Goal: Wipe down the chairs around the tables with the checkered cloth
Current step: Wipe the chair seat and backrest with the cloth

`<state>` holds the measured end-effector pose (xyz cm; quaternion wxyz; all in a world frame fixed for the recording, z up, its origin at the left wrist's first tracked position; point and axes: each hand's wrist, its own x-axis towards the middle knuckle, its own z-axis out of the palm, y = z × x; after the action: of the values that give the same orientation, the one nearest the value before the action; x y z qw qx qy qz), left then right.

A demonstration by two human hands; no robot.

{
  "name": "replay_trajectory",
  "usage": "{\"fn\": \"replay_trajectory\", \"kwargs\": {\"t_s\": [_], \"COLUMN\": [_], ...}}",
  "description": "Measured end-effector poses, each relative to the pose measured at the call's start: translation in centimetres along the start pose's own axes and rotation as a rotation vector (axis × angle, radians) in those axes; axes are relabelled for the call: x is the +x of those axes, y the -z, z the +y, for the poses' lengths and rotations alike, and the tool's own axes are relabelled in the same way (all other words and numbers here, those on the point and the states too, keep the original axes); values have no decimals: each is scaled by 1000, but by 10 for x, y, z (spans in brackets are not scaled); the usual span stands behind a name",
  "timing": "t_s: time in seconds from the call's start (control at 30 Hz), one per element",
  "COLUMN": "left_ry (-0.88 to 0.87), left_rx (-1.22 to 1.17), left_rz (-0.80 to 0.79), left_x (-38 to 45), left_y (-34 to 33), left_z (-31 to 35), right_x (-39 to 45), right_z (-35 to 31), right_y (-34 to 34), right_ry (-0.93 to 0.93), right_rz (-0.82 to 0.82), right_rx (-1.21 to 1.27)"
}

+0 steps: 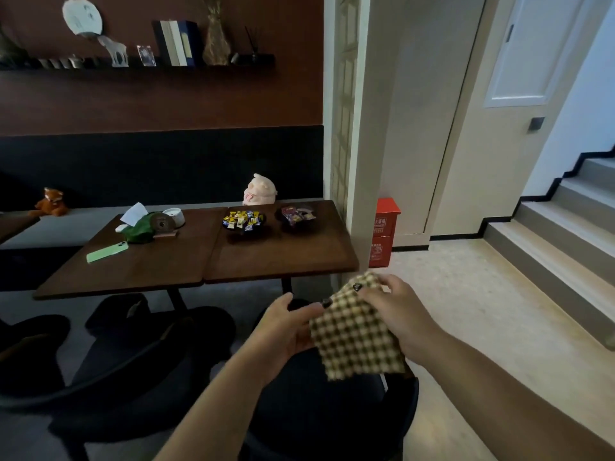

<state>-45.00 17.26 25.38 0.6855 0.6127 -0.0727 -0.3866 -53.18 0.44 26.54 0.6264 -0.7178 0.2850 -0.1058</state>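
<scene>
Left hand (286,322) and right hand (396,307) each grip the checkered cloth (357,331), fingers curled on it, above a dark chair (316,410) near the surface's (283,257) right corner.

The checkered cloth (357,337) is patterned in small brown and cream squares and is held up in the air, above a dark chair (319,414). It hangs down with a slightly frayed lower edge. Its upper part is gripped from the right and its left edge is pinched from the left. More dark chairs (139,361) are placed at the near side of the brown wooden tables (213,261)
</scene>
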Motion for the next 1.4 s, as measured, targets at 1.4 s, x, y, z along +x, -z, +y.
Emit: {"fn": "replay_trajectory", "kwargs": {"t_s": [1.4], "left_ry": [-4], "left_rx": [629], "left_rz": [198], "left_x": [216], "left_y": [52], "left_z": [-133], "right_x": [172], "right_z": [195], "right_y": [-8], "right_ry": [-113], "right_rz": [-200], "right_rx": [-329]}}
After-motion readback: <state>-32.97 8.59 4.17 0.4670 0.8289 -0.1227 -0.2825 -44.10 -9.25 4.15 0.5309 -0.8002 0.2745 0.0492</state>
